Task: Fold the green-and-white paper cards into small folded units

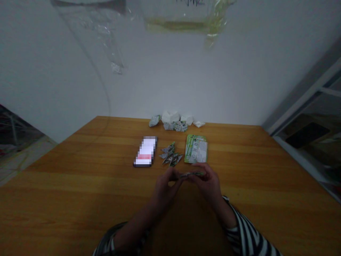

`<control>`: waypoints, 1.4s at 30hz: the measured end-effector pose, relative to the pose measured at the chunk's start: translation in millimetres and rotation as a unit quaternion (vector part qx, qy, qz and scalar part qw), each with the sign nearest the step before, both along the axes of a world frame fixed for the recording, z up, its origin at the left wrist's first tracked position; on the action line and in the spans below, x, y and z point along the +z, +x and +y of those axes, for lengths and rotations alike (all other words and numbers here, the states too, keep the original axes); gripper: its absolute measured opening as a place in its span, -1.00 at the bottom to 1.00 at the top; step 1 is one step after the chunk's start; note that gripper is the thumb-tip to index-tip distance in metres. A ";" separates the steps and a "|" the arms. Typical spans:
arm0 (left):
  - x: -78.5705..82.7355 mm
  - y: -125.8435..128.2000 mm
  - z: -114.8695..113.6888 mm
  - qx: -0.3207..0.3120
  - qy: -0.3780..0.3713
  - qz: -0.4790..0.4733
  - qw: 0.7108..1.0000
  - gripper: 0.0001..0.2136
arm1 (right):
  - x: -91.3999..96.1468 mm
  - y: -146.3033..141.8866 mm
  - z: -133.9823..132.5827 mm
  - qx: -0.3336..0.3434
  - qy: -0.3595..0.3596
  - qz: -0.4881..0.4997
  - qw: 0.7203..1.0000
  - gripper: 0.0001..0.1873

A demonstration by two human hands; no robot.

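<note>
Between my two hands is a small piece of folded printed paper (195, 174), green and white, seen nearly edge-on. My left hand (166, 186) pinches its left end between thumb and fingers. At the right end, my right hand (206, 181) grips it with thumb below and fingers above. Just beyond lie several small folded paper pieces (172, 155) with pointed ends, in the same print. To their right is a flat stack of green and white printed sheets or packets (196, 149); which of the two I cannot tell.
A phone (145, 151) with a lit, blurred screen lies left of the folded pieces. Crumpled white and printed paper (174, 121) sits along the wall at the back of the wooden table (80, 170). Tape (181, 25) and clear plastic (109, 39) hang on the wall.
</note>
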State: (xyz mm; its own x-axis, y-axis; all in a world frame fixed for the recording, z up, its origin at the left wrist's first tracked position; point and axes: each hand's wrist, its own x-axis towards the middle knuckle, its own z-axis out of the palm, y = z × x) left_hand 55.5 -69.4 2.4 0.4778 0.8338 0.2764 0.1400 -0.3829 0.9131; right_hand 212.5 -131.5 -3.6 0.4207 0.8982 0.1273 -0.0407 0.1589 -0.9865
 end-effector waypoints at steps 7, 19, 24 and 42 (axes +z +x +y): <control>-8.0 6.4 11.5 0.021 -0.166 -0.096 0.981 -0.70 | -4.5 2.5 8.8 0.022 -0.051 0.078 0.995 -0.62; -6.3 7.4 7.4 0.039 -0.036 0.049 0.997 -0.72 | -17.6 -4.3 14.4 0.016 -0.063 0.000 0.998 -0.62; -10.5 5.4 4.3 -0.011 -0.015 0.097 0.995 -0.87 | -14.9 -2.2 12.1 -0.003 -0.107 -0.066 0.992 -0.76; -15.8 -17.9 20.3 0.099 0.102 0.090 0.986 -0.62 | -19.3 23.9 7.5 -0.082 -0.013 -0.258 0.963 -0.57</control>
